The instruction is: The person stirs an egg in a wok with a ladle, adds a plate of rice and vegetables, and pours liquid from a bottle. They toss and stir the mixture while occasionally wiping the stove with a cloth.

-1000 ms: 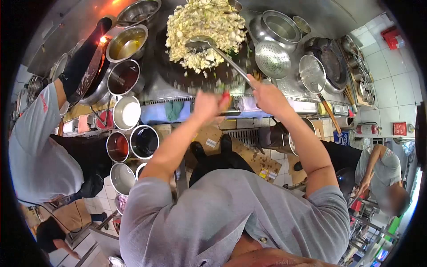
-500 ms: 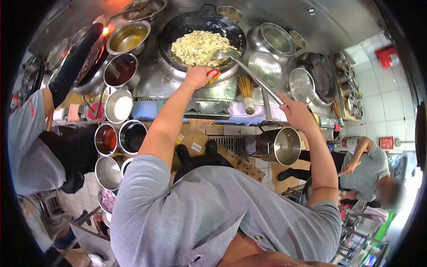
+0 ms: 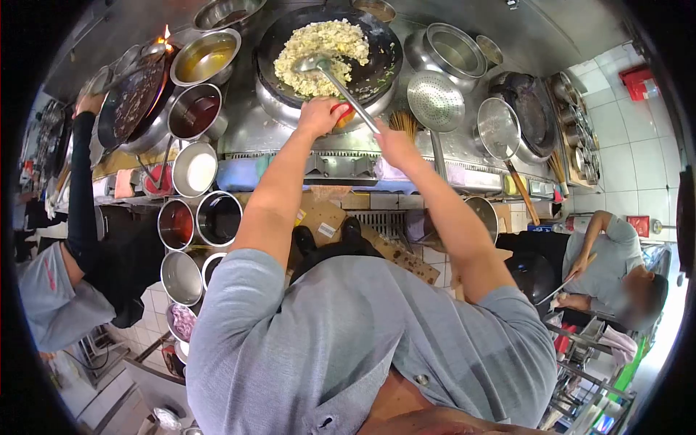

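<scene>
My left hand is closed at the near rim of a large black wok, gripping a red and orange cloth. Fingers of my right hand wrap round the handle of a metal ladle. The ladle's bowl rests in a pale, crumbly food with bits of yellow, inside the wok. Just right of my right hand stands a bamboo brush, partly hidden by my hand and the handle.
Pots of sauce and a bowl of yellow oil stand left. A perforated strainer and a mesh strainer lie right. One person works at a flaming wok left; another holds a wok at right.
My right hand and the ladle have moved left and up across the wok. The food has shifted away from the wok's right side. The person at left has drawn their arm back.
</scene>
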The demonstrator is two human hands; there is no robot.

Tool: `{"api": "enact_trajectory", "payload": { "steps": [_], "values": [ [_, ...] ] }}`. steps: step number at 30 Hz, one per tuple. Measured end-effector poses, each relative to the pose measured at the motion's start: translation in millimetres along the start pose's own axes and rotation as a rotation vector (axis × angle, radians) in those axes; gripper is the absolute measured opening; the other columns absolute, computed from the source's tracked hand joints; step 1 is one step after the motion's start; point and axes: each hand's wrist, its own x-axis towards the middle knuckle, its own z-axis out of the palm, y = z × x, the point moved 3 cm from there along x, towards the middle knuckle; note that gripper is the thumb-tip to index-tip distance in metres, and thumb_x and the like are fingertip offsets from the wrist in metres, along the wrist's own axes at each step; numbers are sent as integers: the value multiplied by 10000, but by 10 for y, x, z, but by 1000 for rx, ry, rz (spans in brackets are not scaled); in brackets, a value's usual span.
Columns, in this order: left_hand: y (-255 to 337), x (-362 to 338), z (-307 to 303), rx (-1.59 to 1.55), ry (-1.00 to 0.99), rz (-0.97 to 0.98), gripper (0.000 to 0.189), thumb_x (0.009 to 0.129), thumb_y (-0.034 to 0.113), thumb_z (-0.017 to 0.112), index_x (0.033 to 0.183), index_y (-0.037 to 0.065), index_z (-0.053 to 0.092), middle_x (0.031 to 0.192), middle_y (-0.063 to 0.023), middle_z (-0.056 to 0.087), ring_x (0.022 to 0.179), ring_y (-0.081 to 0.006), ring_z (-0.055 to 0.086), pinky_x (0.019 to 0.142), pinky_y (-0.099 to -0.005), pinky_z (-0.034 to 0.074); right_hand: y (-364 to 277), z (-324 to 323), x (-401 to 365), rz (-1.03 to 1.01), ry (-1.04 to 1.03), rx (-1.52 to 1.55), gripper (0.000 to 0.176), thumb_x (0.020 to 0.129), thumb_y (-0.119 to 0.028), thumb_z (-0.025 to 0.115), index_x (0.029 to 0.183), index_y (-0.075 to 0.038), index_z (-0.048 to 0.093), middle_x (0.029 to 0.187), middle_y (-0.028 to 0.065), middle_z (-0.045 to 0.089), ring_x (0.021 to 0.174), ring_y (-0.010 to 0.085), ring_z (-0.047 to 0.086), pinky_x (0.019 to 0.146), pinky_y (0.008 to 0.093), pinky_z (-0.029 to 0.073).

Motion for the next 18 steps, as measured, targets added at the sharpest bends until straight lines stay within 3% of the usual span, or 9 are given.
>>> {"api": "enact_trajectory", "payload": {
  "steps": [2, 5, 6, 8, 11, 12, 14, 16, 18],
  "values": [
    [-49, 45, 3, 55, -55, -34, 415, 945, 509, 535, 985, 144, 727, 997, -104, 693, 1009, -325, 632, 870, -485, 466, 97, -466, -283, -1, -138, -82, 421, 1014, -288, 435, 1410, -147, 460, 942, 248, 682, 881, 457, 659, 789, 560, 519],
    [7, 67, -122, 93, -191, -94, 457, 962, 550, 479, 1035, 168, 718, 1029, -101, 697, 1064, -296, 619, 914, -532, 425, 387, -838, -278, 32, -156, -153, 394, 1014, -288, 429, 1386, -172, 486, 975, 238, 682, 920, 453, 656, 808, 562, 513],
    [21, 46, -121, 77, -243, -111, 462, 970, 558, 459, 1055, 181, 713, 1039, -102, 700, 1088, -281, 611, 954, -561, 393, 497, -820, -102, 60, -68, -167, 382, 1015, -288, 428, 1373, -174, 498, 980, 238, 682, 924, 445, 658, 813, 557, 514],
    [-140, 102, -74, 16, -177, -37, 472, 970, 561, 448, 1047, 179, 715, 1032, -111, 704, 1041, -307, 631, 914, -523, 439, 516, -708, 299, 97, 19, -121, 382, 1011, -272, 435, 1363, -142, 500, 964, 249, 682, 904, 445, 660, 808, 549, 518],
    [-89, 127, -172, -34, -319, 27, 505, 965, 565, 449, 938, 144, 725, 876, -129, 712, 879, -359, 667, 792, -441, 512, -105, -291, 566, 185, -20, 128, 369, 997, -258, 451, 1312, -76, 514, 928, 277, 677, 903, 463, 655, 821, 557, 515],
    [-78, 121, -142, -34, -321, 28, 505, 965, 565, 449, 938, 144, 725, 876, -129, 712, 879, -359, 667, 792, -441, 512, -81, 43, 634, 104, 45, 53, 373, 999, -257, 455, 1337, -106, 506, 915, 284, 671, 900, 466, 652, 812, 558, 511],
    [-103, 143, -83, 50, -284, -30, 516, 940, 573, 499, 915, 116, 736, 860, -162, 704, 861, -364, 672, 745, -446, 523, -156, 4, 329, 51, -71, 41, 344, 1012, -300, 454, 1309, -135, 507, 914, 278, 671, 847, 445, 662, 765, 551, 515],
    [-31, 32, -87, 26, -234, -80, 487, 938, 563, 509, 904, 132, 733, 859, -123, 710, 860, -336, 671, 790, -448, 503, 161, -219, 12, -47, -61, 27, 395, 1005, -302, 474, 1374, -162, 478, 918, 261, 673, 847, 445, 658, 753, 556, 504],
    [-109, 64, 19, 172, -60, 57, 464, 937, 555, 514, 888, 145, 726, 878, -90, 708, 888, -293, 661, 847, -464, 455, 347, -759, -190, 0, -43, -65, 461, 995, -285, 489, 1441, -185, 426, 919, 252, 676, 845, 454, 647, 758, 549, 495]
  ]
}}
